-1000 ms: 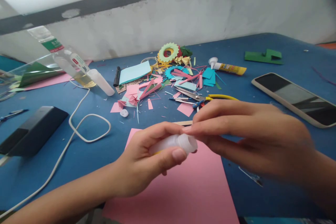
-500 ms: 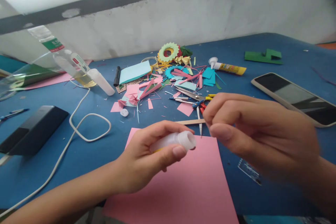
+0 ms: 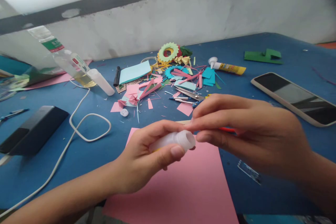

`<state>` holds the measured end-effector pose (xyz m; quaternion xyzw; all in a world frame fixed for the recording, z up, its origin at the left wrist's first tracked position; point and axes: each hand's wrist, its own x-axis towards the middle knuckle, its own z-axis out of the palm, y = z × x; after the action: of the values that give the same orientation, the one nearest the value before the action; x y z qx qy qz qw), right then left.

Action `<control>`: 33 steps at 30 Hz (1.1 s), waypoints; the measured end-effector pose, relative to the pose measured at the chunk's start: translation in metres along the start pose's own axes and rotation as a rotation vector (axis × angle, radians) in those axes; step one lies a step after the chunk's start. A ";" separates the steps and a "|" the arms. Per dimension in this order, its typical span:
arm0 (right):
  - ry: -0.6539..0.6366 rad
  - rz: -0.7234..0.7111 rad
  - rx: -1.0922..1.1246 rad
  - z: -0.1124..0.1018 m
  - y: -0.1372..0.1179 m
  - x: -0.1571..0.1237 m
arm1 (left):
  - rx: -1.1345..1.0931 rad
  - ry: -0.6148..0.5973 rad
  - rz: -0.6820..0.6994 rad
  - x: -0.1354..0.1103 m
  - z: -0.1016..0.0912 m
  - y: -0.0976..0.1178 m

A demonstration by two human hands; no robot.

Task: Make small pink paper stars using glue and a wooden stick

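Note:
My left hand (image 3: 154,155) is wrapped round a white glue stick (image 3: 172,141) with a bit of yellow on its side. Its uncapped, translucent end points right. My right hand (image 3: 246,129) has its fingers stretched out to the left, their tips right at the tube's mouth; whether they touch it I cannot tell. A gap shows between its thumb and fingers, with a red strip visible through it. Beneath the hands lies a pink sheet of paper (image 3: 183,185). Behind my right fingers, scissors (image 3: 190,93) are partly covered.
Paper scraps (image 3: 149,87) and rings of cut paper (image 3: 168,53) are heaped mid-table. A white cap-like tube (image 3: 101,81) leans near a bottle (image 3: 84,77). Rightward lie a yellow glue tube (image 3: 232,68) and a phone (image 3: 296,98). At left, a dark box (image 3: 34,129) and a white cable (image 3: 63,154).
My right hand has moved left to the mouth of the glue stick. Its curled fingers have straightened out. My left hand and the glue stick have barely moved.

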<state>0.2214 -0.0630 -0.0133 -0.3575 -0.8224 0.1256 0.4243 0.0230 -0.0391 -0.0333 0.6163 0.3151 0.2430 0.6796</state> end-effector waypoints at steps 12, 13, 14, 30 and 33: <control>-0.156 -0.080 -0.268 -0.002 0.009 -0.010 | 0.443 0.016 0.111 0.005 0.003 -0.001; -0.167 -0.099 -0.329 -0.001 0.009 -0.011 | 0.471 0.019 0.117 0.006 0.003 -0.001; -0.169 -0.120 -0.387 0.000 0.010 -0.012 | 0.484 0.021 0.122 0.007 0.004 -0.001; -0.076 -0.119 -0.370 0.009 0.009 -0.016 | 0.351 0.077 0.139 0.004 0.003 -0.004; -0.058 -0.134 -0.369 0.008 0.007 -0.016 | 0.308 0.096 0.137 0.003 0.003 -0.004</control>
<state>0.2245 -0.0683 -0.0321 -0.3699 -0.8652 -0.0454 0.3354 0.0275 -0.0395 -0.0373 0.7208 0.3379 0.2666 0.5433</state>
